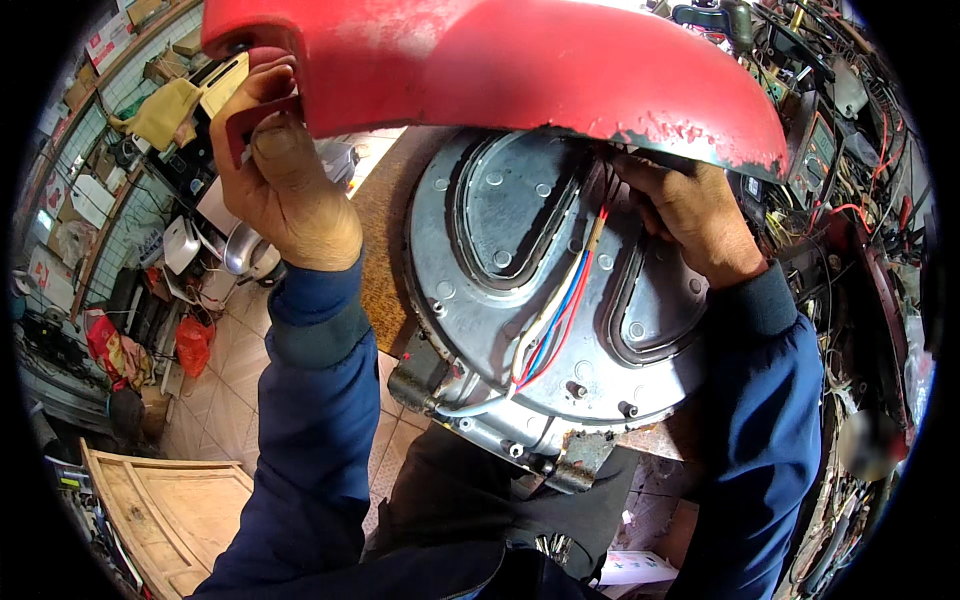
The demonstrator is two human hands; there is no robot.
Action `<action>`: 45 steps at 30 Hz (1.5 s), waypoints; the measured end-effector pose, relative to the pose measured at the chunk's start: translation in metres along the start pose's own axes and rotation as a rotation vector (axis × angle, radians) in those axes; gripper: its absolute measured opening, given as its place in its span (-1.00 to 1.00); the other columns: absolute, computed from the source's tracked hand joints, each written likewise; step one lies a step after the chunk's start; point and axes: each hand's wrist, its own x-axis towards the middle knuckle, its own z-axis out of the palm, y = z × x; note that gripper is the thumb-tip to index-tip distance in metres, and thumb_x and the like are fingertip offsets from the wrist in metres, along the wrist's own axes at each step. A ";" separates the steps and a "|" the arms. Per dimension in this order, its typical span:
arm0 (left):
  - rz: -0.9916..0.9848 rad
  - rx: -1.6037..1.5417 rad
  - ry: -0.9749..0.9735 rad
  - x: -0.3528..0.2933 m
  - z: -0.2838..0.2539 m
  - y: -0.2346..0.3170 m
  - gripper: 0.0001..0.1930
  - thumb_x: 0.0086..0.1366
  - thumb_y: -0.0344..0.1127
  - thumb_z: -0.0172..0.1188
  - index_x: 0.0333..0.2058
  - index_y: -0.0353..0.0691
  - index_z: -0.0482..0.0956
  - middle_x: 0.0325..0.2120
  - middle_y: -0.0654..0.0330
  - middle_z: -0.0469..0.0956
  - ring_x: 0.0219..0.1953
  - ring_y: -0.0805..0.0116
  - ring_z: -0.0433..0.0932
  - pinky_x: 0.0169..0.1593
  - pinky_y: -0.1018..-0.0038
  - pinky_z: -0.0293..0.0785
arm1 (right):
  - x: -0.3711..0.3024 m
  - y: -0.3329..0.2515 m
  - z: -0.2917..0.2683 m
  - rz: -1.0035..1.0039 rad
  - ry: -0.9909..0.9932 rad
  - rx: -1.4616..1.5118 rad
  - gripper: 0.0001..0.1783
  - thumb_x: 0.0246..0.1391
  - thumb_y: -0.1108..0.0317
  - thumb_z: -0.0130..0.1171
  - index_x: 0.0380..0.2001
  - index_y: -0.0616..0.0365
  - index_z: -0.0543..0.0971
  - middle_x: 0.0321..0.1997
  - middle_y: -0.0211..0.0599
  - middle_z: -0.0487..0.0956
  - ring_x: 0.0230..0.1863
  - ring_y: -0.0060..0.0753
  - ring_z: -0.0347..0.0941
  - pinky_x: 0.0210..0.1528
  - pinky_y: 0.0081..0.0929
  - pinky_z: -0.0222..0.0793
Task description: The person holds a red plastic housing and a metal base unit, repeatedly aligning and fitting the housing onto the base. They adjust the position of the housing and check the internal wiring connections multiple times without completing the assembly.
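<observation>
Presently, left hand (285, 185) fingers pinch the red cover (500, 70) edge; right hand (690, 215) fingers, half hidden, reach by the wires (555, 315). Risk: a slipping cover could pinch wires.

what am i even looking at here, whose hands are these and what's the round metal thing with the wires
This is one picture from a wide fisheye camera worn on a person's head, looking down at their own two bare hands; the lens bends straight edges near the rim. The blue sleeves coming in from the lower edge are that person's arms. The left hand grips the edge of a red curved shell that is lifted up. The right hand reaches under that shell; its fingers are partly hidden there. Below sits a round grey metal plate with pressed loop shapes, and red, blue and white wires run across it. Around it are a cluttered workbench and a tiled floor.
</observation>
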 end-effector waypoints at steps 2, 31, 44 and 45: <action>-0.018 0.053 -0.038 0.000 -0.002 -0.001 -0.44 0.44 0.10 0.08 -0.04 -0.43 0.50 -0.09 0.08 0.57 -0.11 0.38 0.54 0.04 0.46 0.46 | 0.000 0.004 -0.002 -0.003 0.020 0.018 -0.84 0.16 0.43 0.21 -0.21 0.26 0.57 -0.59 -0.40 0.48 -0.67 -0.55 0.31 -0.63 -0.53 0.22; -0.058 0.103 -0.031 0.001 -0.005 0.005 -0.41 0.40 0.15 0.12 -0.04 -0.41 0.52 -0.09 0.10 0.56 -0.09 0.38 0.53 0.07 0.45 0.43 | -0.004 -0.002 0.003 0.003 0.018 -0.017 -0.83 0.15 0.31 0.26 -0.30 0.18 0.56 -0.58 -0.46 0.43 -0.65 -0.63 0.24 -0.62 -0.58 0.11; -0.057 0.025 -0.036 0.002 -0.004 0.005 -0.42 0.40 0.15 0.11 -0.04 -0.38 0.52 -0.05 0.10 0.54 -0.04 0.39 0.51 0.10 0.45 0.43 | -0.004 -0.001 0.007 -0.066 0.014 0.000 -0.81 0.15 0.25 0.28 -0.35 0.14 0.57 -0.64 -0.51 0.38 -0.68 -0.68 0.18 -0.64 -0.60 0.03; -0.055 0.022 -0.036 0.002 -0.004 0.005 -0.42 0.40 0.15 0.11 -0.04 -0.38 0.52 -0.05 0.10 0.54 -0.04 0.39 0.51 0.10 0.45 0.43 | -0.004 0.000 0.007 -0.064 0.017 0.002 -0.81 0.15 0.26 0.28 -0.35 0.15 0.57 -0.63 -0.52 0.38 -0.68 -0.68 0.18 -0.64 -0.60 0.03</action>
